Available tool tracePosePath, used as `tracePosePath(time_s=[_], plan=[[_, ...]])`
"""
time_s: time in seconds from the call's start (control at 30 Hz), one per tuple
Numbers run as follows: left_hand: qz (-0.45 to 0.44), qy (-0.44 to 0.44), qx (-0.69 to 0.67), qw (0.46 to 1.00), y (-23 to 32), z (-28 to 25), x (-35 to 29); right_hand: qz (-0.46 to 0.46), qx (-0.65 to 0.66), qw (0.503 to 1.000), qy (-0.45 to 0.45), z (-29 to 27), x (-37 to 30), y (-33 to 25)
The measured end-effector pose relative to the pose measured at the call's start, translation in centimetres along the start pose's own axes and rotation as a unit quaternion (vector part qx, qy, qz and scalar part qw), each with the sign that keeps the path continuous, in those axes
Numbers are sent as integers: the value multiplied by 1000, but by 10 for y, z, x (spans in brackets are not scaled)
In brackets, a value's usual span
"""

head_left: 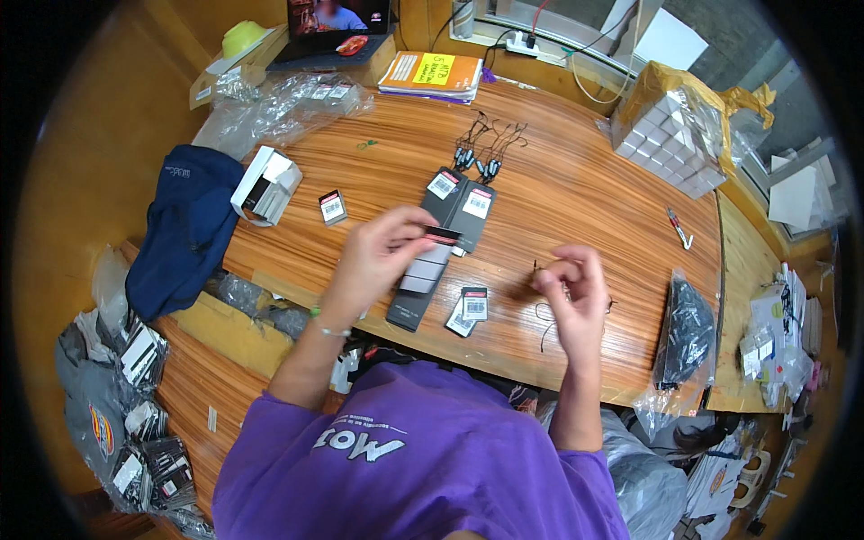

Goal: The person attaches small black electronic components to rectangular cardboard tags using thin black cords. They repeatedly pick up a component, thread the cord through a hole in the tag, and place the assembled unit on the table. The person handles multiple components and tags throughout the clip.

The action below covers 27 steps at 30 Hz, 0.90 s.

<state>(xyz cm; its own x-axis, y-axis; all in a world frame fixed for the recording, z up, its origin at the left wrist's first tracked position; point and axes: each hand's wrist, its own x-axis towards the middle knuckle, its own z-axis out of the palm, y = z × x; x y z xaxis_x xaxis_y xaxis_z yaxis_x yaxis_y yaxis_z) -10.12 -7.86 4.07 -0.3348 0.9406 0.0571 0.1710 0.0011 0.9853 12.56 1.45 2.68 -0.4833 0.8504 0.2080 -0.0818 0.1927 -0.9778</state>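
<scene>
My left hand (387, 250) pinches the top of a narrow card (427, 270) with a black and red upper end and pale panels below. Under it, a long black hang tag (409, 308) lies partly covered. With fingers curled, my right hand (578, 292) grips a thin black string (544, 335), whose loops hang toward the tabletop. Between my hands rest two small black-edged cards with barcode labels (468, 310), one overlapping the other. Just beyond are black hang tags (474, 216) with barcode stickers, their black strings (490, 144) spreading toward the far side.
Another barcode card (332, 207) lies left, near an opened white box (267, 186) and navy cloth (184, 225). Stacked small white boxes (670, 135) stand far right. A plastic bag of black strings (686, 328) sits at the right edge. Papers (432, 74) and a laptop (328, 40) are at the back.
</scene>
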Motion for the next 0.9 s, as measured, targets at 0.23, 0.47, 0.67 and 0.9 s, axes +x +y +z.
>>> tracePosePath(time_s=[0.23,0.47,0.67,0.9], plan=[[87,-53,49,994,9,63,12,-59,-139,988,37,16,5,-5],[125,-72,69,987,11,70,15,-23,-83,995,51,12,4,-4],[112,-74,70,988,12,71,14,-12,-82,996,40,10,6,-7],[153,-102,154,971,19,70,18,-13,-44,998,47,7,9,-2]])
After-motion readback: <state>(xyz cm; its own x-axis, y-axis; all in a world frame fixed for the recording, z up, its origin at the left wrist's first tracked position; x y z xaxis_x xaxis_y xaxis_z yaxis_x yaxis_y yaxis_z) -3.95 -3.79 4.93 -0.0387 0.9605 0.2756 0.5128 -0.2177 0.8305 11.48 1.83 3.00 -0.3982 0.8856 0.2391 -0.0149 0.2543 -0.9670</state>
